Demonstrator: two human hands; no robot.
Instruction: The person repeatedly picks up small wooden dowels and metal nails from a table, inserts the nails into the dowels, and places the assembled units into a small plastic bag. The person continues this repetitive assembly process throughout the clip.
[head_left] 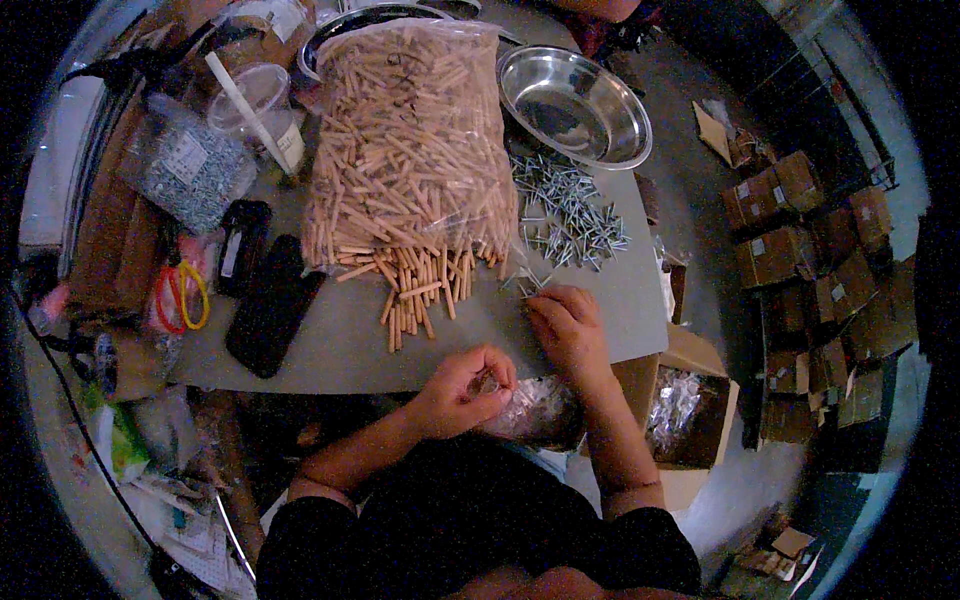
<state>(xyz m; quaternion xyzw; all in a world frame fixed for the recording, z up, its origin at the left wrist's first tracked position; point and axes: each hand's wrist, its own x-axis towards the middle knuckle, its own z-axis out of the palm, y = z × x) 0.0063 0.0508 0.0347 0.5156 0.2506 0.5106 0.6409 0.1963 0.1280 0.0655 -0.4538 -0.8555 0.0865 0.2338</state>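
Observation:
Close to the table's front edge, my left hand (468,392) is closed around a small clear plastic bag (487,383); most of it is hidden by the fingers. My right hand (568,328) reaches onto the table, its fingers pinched together at a few silvery screws (527,284). Beyond those fingertips spreads a loose heap of screws (572,215). A large clear sack of wooden dowels (410,140) lies in the middle, with loose dowels (420,290) spilling from its near end. Below the table edge, between my forearms, sits a pile of clear plastic bags (535,408).
A steel bowl (575,105) stands behind the screws. To the left are a bag of small metal parts (190,165), a plastic tub (250,100), a black phone-like object (242,245) and a dark pouch (272,315). An open carton (690,400) stands right; stacked boxes (800,290) lie beyond.

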